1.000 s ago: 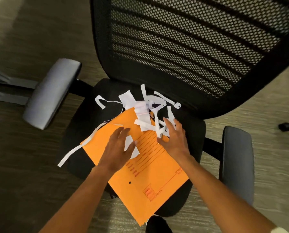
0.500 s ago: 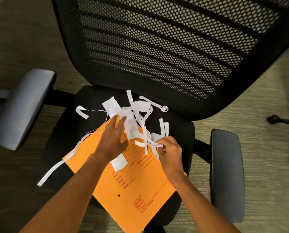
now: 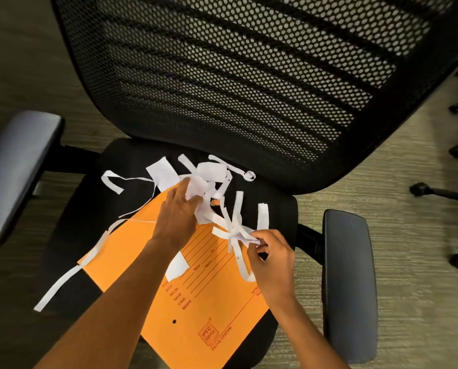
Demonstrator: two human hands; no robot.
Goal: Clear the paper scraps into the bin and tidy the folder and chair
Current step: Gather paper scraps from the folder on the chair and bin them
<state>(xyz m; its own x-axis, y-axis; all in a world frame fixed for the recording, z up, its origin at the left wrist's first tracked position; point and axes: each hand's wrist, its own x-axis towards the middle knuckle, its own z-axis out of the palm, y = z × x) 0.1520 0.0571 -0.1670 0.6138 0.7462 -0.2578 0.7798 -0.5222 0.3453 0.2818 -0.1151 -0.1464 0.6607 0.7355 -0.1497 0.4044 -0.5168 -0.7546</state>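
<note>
- Grey-beige carpet fills the floor, and other chairs' castor legs poke in at three o'clock.
- Biggest thing in front of you is the black office chair: its mesh back sweeps across twelve o'clock, its seat sits dead centre, one armrest is out at nine o'clock and the other is down at four.
- The orange folder lies flat on the seat, angled with one corner toward six o'clock, red printed lines facing up.
- Your left hand is planted at the folder's upper edge, fingers curled loosely into a crumpled wad of the white paper scraps. It has them gathered but is not closed into a fist.
- Your right hand, toward four o'clock of the left, is pinched thumb-to-fingertips on a cluster of thin strips that fan out toward twelve and dangle toward six.
- Loose scraps trail off the pile: a long ribbon runs off the folder toward eight o'clock across the seat, and a curled strip lies at ten o'clock.
- One small white piece rests on the folder just beside your left forearm.
</note>
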